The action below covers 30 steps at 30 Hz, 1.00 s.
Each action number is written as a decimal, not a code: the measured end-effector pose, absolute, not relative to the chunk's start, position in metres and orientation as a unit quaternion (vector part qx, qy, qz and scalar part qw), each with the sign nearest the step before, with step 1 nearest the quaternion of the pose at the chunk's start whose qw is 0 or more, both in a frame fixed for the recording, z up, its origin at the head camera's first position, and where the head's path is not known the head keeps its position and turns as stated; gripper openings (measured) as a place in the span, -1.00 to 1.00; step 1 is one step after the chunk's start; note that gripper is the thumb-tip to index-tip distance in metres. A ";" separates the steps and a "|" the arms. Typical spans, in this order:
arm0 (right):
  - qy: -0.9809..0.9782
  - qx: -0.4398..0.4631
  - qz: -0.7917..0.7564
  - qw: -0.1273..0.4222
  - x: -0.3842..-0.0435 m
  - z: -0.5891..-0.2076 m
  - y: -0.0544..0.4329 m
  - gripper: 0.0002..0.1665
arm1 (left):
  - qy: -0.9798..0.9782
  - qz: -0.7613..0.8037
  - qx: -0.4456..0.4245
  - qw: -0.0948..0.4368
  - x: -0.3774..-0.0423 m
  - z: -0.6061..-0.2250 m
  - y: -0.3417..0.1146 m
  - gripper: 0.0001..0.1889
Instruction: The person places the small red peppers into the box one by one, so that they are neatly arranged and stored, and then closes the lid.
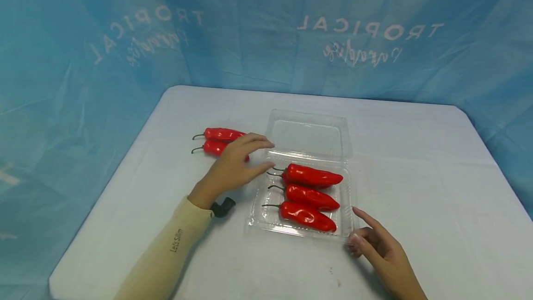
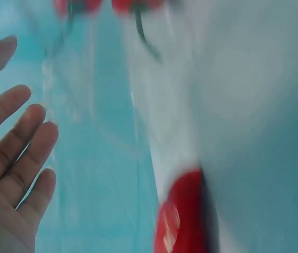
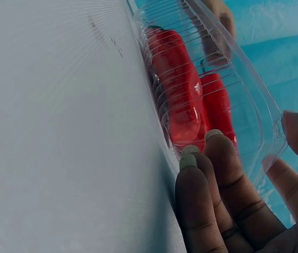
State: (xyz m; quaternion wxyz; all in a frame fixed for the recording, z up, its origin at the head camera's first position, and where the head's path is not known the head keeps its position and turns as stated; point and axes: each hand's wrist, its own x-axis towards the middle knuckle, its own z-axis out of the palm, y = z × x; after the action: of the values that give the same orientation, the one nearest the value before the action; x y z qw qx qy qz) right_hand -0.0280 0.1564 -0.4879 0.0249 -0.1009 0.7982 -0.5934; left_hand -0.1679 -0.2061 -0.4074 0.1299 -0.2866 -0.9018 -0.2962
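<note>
Several glossy red peppers (image 1: 307,216) lie side by side in the base of a clear plastic clamshell container (image 1: 260,216), whose hinged lid (image 1: 308,134) is folded back. My left hand (image 1: 233,163), fingers spread and thumb apart, hovers at the container's left side near the pepper stems, holding nothing. Beneath and left of it, two more red peppers (image 1: 214,147) rest on the table, partly hidden by the hand. At the near right corner, my right hand (image 1: 381,249) grips the container, its thumb and fingers around the clear rim (image 3: 265,92) in the right wrist view.
The white table (image 1: 416,165) has rounded corners. Blue printed sheeting (image 1: 266,36) hangs behind and beside it. Small dark marks (image 1: 335,277) show on the tabletop near the front. A dark device (image 1: 223,207) is strapped at the left wrist.
</note>
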 end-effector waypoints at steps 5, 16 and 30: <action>0.801 -0.102 -0.589 0.021 -0.028 -0.487 0.158 -0.33 | -0.903 -0.304 -0.253 0.165 -0.175 -0.409 -0.246 -0.56; 0.800 -0.091 -0.592 0.028 -0.028 -0.488 0.156 -0.33 | -0.928 -0.312 -0.132 0.158 -0.178 -0.425 -0.322 -0.51; 0.796 -0.086 -0.598 0.036 -0.028 -0.488 0.156 -0.32 | -0.944 -0.301 -0.108 0.078 -0.185 -0.446 -0.344 -0.44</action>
State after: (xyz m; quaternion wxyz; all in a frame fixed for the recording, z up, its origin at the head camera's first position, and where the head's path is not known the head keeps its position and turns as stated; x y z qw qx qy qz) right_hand -0.0279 0.1563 -0.4882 0.0360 -0.0855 0.7962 -0.5979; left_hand -0.1854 -0.3438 -0.4463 0.0784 -0.1084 -0.9443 -0.3008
